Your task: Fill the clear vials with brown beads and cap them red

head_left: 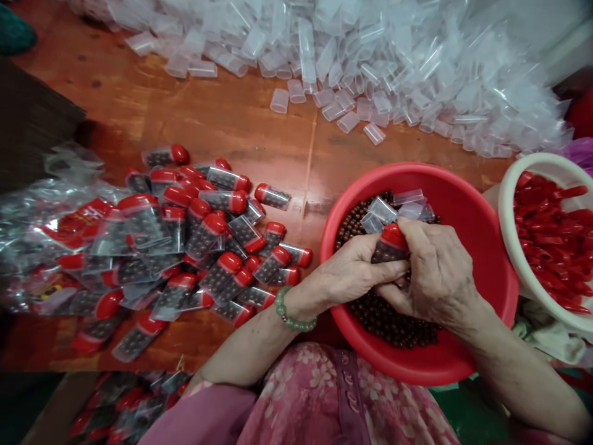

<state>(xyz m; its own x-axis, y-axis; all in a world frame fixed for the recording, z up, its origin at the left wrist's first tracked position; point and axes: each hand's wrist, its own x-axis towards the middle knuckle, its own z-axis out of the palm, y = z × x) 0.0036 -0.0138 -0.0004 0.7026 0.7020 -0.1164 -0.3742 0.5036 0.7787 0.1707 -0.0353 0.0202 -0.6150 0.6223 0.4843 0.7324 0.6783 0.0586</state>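
Observation:
Over a red basin (491, 247), both my hands hold a clear plastic tube (388, 252) with a red cap, filled with dark balls. My left hand (352, 269), with a green bead bracelet at the wrist, is closed around its left side. My right hand (435, 269) grips it from the right, with fingers pressed by the red cap. Brown balls (393, 321) cover part of the basin's bottom. A few clear tube pieces (382, 210) lie on the balls just beyond my hands. The lower end of the held tube is hidden by my fingers.
Filled red-capped tubes (222, 228) lie heaped on the wooden table (185, 117) to the left, beside clear plastic bags (28, 235). Clear empty tubes (352, 68) are piled at the back. A white bucket (509, 216) of red caps (551, 241) stands right of the basin.

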